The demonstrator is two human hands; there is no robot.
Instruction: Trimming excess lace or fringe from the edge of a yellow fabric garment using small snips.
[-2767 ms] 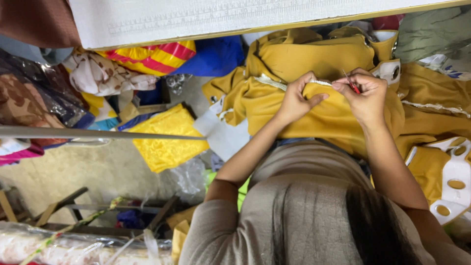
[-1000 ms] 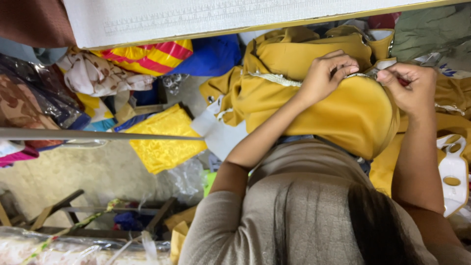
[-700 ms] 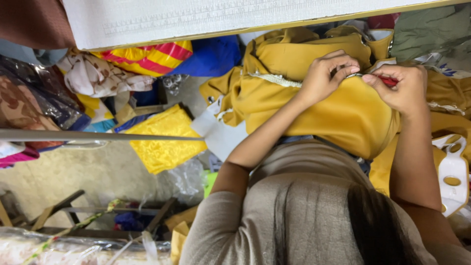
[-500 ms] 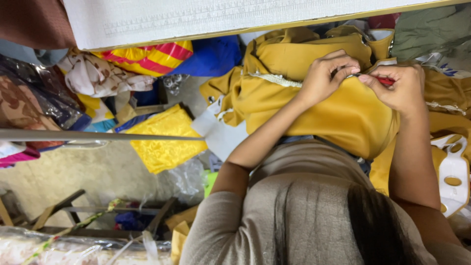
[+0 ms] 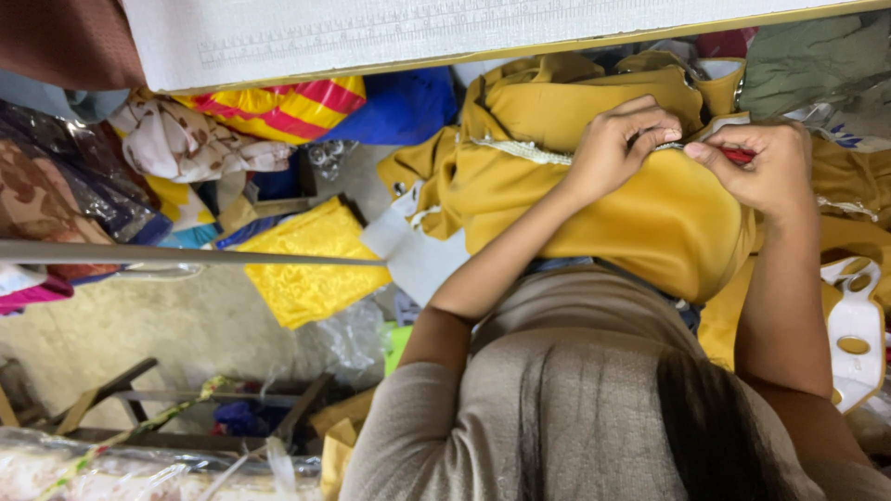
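Fingers (image 5: 650, 139) pinch yellow fabric (image 5: 650, 223); cloth piles (image 5: 260, 121) beside.

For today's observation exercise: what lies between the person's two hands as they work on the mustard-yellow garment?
In the head view, a short stretch of pale trim on the yellow garment spans between left hand and right hand, which pinches something small and red.

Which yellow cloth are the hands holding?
The plain mustard cloth with pale trim, on the person's lap. Both hands pinch it. The brighter patterned yellow cloth lies apart, untouched.
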